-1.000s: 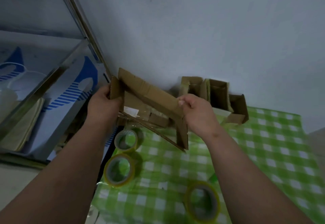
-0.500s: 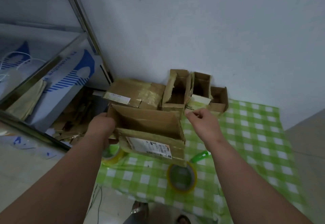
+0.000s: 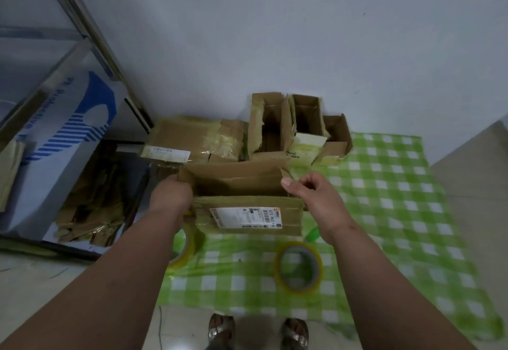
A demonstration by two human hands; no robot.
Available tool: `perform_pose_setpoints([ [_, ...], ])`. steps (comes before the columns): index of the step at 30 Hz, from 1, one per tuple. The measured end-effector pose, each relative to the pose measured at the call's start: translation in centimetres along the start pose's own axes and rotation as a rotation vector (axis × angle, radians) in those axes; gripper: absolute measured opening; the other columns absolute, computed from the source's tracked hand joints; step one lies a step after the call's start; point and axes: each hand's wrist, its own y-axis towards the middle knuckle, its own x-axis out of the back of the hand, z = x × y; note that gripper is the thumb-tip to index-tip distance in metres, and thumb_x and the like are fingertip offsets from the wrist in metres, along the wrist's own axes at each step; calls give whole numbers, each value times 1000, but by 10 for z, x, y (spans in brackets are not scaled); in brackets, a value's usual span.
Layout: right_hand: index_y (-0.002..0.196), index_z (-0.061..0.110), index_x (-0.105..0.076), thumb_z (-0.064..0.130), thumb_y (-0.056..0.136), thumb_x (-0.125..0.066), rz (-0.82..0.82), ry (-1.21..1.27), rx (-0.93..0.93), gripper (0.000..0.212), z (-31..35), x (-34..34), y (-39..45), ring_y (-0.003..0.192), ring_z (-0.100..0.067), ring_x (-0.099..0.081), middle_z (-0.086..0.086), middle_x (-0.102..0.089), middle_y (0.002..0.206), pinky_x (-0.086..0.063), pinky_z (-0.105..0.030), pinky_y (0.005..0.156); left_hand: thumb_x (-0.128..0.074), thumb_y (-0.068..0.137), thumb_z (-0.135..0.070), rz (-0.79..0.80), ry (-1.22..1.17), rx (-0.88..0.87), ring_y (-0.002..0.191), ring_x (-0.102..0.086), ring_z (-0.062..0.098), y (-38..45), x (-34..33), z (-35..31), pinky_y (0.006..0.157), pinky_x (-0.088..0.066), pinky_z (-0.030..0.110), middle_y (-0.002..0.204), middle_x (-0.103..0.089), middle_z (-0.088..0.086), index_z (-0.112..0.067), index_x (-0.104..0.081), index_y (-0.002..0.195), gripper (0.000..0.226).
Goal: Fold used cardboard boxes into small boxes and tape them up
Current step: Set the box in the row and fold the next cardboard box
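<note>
An open brown cardboard box (image 3: 248, 213) with a white shipping label on its near side stands on the green checked cloth (image 3: 384, 212). My left hand (image 3: 171, 194) grips its left end wall. My right hand (image 3: 310, 193) pinches the right end flap between thumb and curled fingers. One tape roll (image 3: 299, 268) lies flat just in front of the box. A second tape roll (image 3: 187, 248) sits partly under my left forearm.
Several taped small boxes (image 3: 297, 124) stand open against the white wall, with a flattened box (image 3: 192, 140) to their left. A metal shelf with a blue-and-white carton (image 3: 68, 135) and cardboard scraps (image 3: 90, 198) stands at left. My feet show at the cloth's near edge.
The box came down from mid-air and turned upright onto the cloth, label side toward me. The view tipped downward, showing the floor and my feet.
</note>
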Motion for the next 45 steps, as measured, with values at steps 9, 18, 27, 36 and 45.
perform_pose_setpoints([
  [9, 77, 15, -64, 34, 91, -66, -199, 260, -104, 24, -30, -2, 11, 84, -22, -62, -2, -70, 83, -47, -40, 81, -46, 102, -27, 225, 170, -227, 104, -58, 26, 7, -15, 4, 76, -56, 38, 115, -59, 4, -25, -60, 110, 17],
  [18, 81, 29, -74, 83, 64, -53, -215, 244, -147, 61, -51, 2, 4, 110, -27, -62, -3, -70, 113, -43, -54, 104, -47, 101, -41, 156, 212, -466, 99, -56, 19, -12, -32, 36, 85, -44, 33, 117, -55, 0, -29, -43, 132, 34],
  [27, 103, 15, -69, 45, 99, -47, -78, 133, 9, 38, -70, 13, 10, 89, 5, -51, 13, -57, 101, -36, -18, 70, -41, 83, -66, 113, 301, -449, 127, -45, 23, -33, -53, 83, 106, -36, 34, 143, -33, 4, -32, -51, 142, 69],
  [36, 121, 24, -66, 55, 97, -44, -47, 33, 70, 46, -89, 26, 17, 119, -10, -49, 2, -52, 131, -35, -28, 100, -79, 40, -74, 322, 234, -342, 135, -39, 26, -5, -52, 63, 112, -36, 52, 150, -27, -7, -45, -54, 135, 103],
  [45, 91, 36, -65, 56, 77, -69, 35, 37, 161, 26, -95, 20, 30, 101, 2, -53, 3, -50, 119, -38, -18, 81, -84, 64, -31, 327, -38, -443, 95, -71, 24, 30, -60, 69, 88, -52, 41, 97, -76, 6, -19, -75, 91, 31],
])
